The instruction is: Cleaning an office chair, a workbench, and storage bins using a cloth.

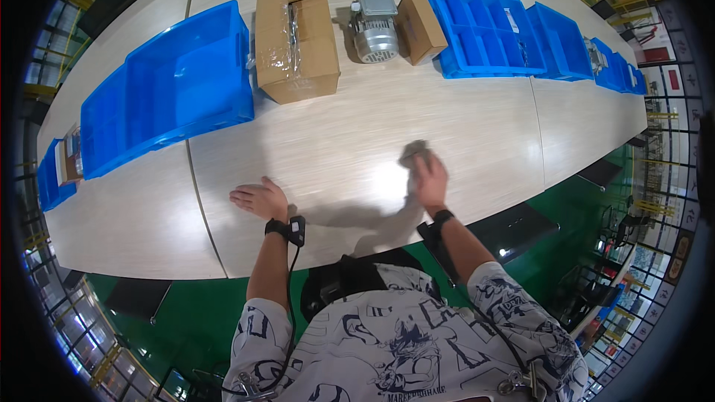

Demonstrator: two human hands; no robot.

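Observation:
My right hand [432, 183] grips a crumpled grey-brown cloth [414, 149] on the pale wood-grain table [329, 145]. Both the hand and the cloth look slightly blurred. My left hand [261, 200] holds nothing and rests near the table's front edge, its thumb apart from the outstretched fingers. A black wrist strap with a small device [296, 231] sits on my left wrist, and a cable runs down from it. Another black strap [443, 218] is around my right wrist. Glare and my arm's shadow lie on the tabletop between the hands.
Along the far side stand a large blue plastic bin [184, 75], a taped cardboard box [304, 44], a silver electric motor [375, 33], a smaller carton [420, 28] and a compartmented blue tray [483, 39]. Another blue bin [561, 47] follows at right. Black chairs [514, 231] stand below the front edge.

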